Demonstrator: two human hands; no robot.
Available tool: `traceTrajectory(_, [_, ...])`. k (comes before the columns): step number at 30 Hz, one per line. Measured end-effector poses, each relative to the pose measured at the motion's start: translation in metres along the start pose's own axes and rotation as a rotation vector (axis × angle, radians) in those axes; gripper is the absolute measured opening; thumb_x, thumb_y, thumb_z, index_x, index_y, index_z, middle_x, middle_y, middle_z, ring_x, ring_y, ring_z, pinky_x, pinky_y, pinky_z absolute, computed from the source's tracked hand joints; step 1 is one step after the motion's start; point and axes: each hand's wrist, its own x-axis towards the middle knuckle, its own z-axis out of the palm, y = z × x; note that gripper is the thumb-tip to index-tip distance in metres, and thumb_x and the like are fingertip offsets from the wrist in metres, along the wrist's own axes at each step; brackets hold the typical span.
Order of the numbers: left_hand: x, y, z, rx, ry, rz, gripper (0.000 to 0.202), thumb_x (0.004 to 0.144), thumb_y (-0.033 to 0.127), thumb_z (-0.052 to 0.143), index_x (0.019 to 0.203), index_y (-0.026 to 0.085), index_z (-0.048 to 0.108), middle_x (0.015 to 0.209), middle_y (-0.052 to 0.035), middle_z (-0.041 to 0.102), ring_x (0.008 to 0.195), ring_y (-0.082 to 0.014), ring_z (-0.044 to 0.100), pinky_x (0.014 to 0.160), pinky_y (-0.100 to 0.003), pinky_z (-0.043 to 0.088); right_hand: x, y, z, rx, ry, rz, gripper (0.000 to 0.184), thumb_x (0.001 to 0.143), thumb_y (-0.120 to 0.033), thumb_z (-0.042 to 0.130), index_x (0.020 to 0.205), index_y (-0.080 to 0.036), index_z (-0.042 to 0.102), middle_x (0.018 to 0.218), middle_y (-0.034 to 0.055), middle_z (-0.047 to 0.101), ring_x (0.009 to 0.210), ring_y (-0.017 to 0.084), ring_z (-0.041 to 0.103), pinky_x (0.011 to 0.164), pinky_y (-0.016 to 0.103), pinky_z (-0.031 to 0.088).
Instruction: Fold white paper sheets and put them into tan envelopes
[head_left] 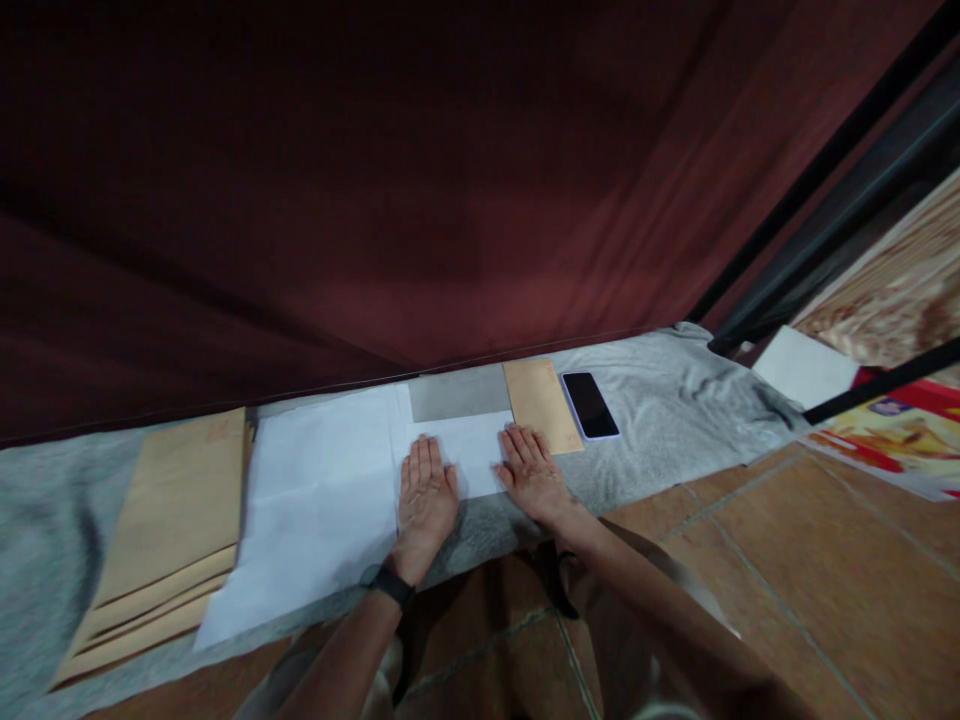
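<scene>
My grip open, both palms flat: left hand (426, 495) on left edge of folded white paper (471, 447), right hand (532, 470) on right edge. Paper lies on grey cloth (675, 410), brown envelope (540, 403) just beside.

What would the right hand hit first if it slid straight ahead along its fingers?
Probably the brown envelope, lying just beyond the right hand; the phone sits further right, off that line.

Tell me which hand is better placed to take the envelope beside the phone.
Right, probably. The right hand rests beside the envelope; the left hand lies farther away, across the paper.
</scene>
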Motion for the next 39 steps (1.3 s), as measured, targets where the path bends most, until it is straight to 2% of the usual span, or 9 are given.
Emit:
traceTrajectory(4, [0.001, -0.003, -0.001, 0.006, -0.018, -0.005, 0.060, 0.100, 0.031, 0.030, 0.152, 0.002, 0.036, 0.159, -0.0239, 0.037, 0.151, -0.0313, 0.029, 0.122, -0.053, 0.029, -0.006, 0.028, -0.027, 0.091, -0.142, -0.109, 0.063, 0.094, -0.043, 0.061, 0.149, -0.015, 0.048, 0.164, 0.0140, 0.030, 0.152, 0.031, 0.026, 0.125, 0.053, 0.024])
traceTrajectory(7, [0.003, -0.004, -0.006, 0.025, -0.062, 0.021, 0.059, 0.101, 0.032, 0.031, 0.150, 0.001, 0.039, 0.159, -0.0245, 0.036, 0.151, -0.0332, 0.028, 0.122, -0.054, 0.029, -0.009, 0.042, -0.040, 0.170, -0.245, -0.254, 0.066, 0.087, -0.033, 0.068, 0.147, -0.014, 0.050, 0.159, 0.0145, 0.039, 0.149, 0.026, 0.034, 0.125, 0.046, 0.028])
traceTrajectory(11, [0.003, -0.003, -0.018, 0.030, -0.136, 0.125, 0.059, 0.102, 0.040, 0.036, 0.152, 0.011, 0.040, 0.162, -0.0181, 0.034, 0.153, -0.0338, 0.023, 0.122, -0.057, 0.026, -0.009, 0.042, -0.044, 0.176, -0.259, -0.314, 0.065, 0.082, -0.021, 0.066, 0.145, -0.012, 0.052, 0.156, 0.0164, 0.045, 0.146, 0.027, 0.038, 0.124, 0.045, 0.028])
traceTrajectory(16, [-0.003, 0.007, -0.033, -0.024, -0.257, 0.370, 0.063, 0.099, 0.049, 0.045, 0.152, 0.015, 0.041, 0.162, -0.0155, 0.035, 0.152, -0.0305, 0.027, 0.123, -0.058, 0.024, -0.006, 0.033, -0.050, 0.145, -0.275, -0.365, 0.060, 0.082, -0.011, 0.060, 0.142, -0.014, 0.055, 0.152, 0.0137, 0.050, 0.141, 0.024, 0.046, 0.123, 0.043, 0.031])
traceTrajectory(20, [-0.006, 0.014, -0.037, -0.051, -0.273, 0.399, 0.060, 0.097, 0.045, 0.050, 0.150, 0.016, 0.043, 0.158, -0.0159, 0.042, 0.150, -0.0304, 0.033, 0.123, -0.060, 0.021, 0.000, 0.027, -0.056, 0.086, -0.241, -0.379, 0.050, 0.087, -0.008, 0.056, 0.136, -0.016, 0.060, 0.146, 0.0122, 0.057, 0.133, 0.023, 0.055, 0.118, 0.041, 0.037])
traceTrajectory(25, [-0.002, 0.020, -0.038, -0.083, -0.220, 0.375, 0.055, 0.096, 0.037, 0.052, 0.148, 0.019, 0.047, 0.155, -0.0152, 0.047, 0.146, -0.0303, 0.040, 0.120, -0.058, 0.028, 0.009, 0.020, -0.065, 0.075, -0.177, -0.409, 0.031, 0.095, -0.012, 0.057, 0.123, -0.021, 0.069, 0.128, 0.0080, 0.070, 0.117, 0.020, 0.065, 0.103, 0.035, 0.049])
traceTrajectory(31, [-0.002, 0.026, -0.053, -0.088, -0.108, 0.410, 0.046, 0.095, 0.013, 0.043, 0.136, 0.020, 0.060, 0.145, -0.0101, 0.059, 0.132, -0.0268, 0.054, 0.110, -0.047, 0.042, 0.007, 0.003, -0.073, 0.213, 0.017, -0.490, 0.030, 0.099, -0.017, 0.053, 0.122, -0.026, 0.070, 0.123, 0.0041, 0.072, 0.114, 0.018, 0.063, 0.102, 0.035, 0.048])
traceTrajectory(35, [-0.002, 0.027, -0.065, -0.182, -0.037, 0.463, 0.046, 0.098, 0.014, 0.039, 0.136, 0.026, 0.061, 0.133, -0.0048, 0.068, 0.124, -0.0232, 0.058, 0.103, -0.042, 0.046, 0.010, 0.008, -0.080, 0.308, 0.062, -0.422, 0.038, 0.094, -0.015, 0.053, 0.129, -0.025, 0.067, 0.122, 0.0044, 0.072, 0.115, 0.021, 0.062, 0.107, 0.042, 0.043])
traceTrajectory(39, [0.001, 0.026, -0.076, -0.274, -0.020, 0.559, 0.043, 0.102, 0.020, 0.037, 0.134, 0.031, 0.063, 0.134, -0.0015, 0.068, 0.126, -0.0207, 0.057, 0.108, -0.042, 0.042, 0.011, 0.025, -0.088, 0.266, 0.107, -0.320, 0.043, 0.094, -0.011, 0.047, 0.126, -0.031, 0.070, 0.122, 0.0012, 0.072, 0.119, 0.021, 0.060, 0.116, 0.048, 0.033])
